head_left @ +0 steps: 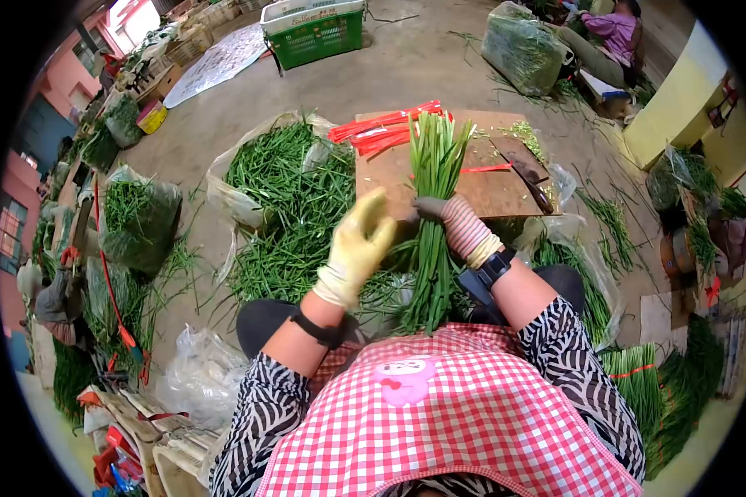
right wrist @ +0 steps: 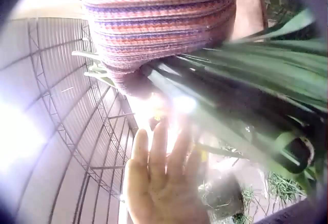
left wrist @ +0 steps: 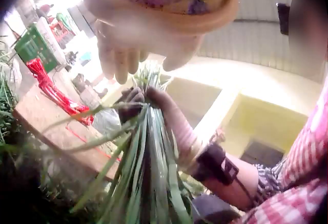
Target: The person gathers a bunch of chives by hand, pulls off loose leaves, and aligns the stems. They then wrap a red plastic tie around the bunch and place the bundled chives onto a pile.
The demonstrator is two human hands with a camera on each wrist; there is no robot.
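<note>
A bundle of long green stalks (head_left: pixel 436 166) stands upright at the near edge of a wooden board (head_left: pixel 381 186), its leaves hanging toward the apron. The right hand (head_left: pixel 464 225), in a striped glove, grips the bundle around its middle; the left wrist view also shows this hand (left wrist: pixel 166 111) closed round the stalks. Left of the bundle, the left hand (head_left: pixel 355 248) in a pale yellow glove is raised, holding nothing. Its fingers (right wrist: pixel 166 147) look extended in the right wrist view. Red ties (head_left: pixel 389 128) lie on the board's far left, and a dark-handled knife (head_left: pixel 532 184) on its right.
Loose greens fill an open plastic bag (head_left: pixel 286 178) left of the board. More greens lie in a bag (head_left: pixel 576 269) at the right, with tied bundles (head_left: pixel 634 381) beyond. A green crate (head_left: pixel 315 37) stands at the back. A seated person (head_left: pixel 605 41) is at upper right.
</note>
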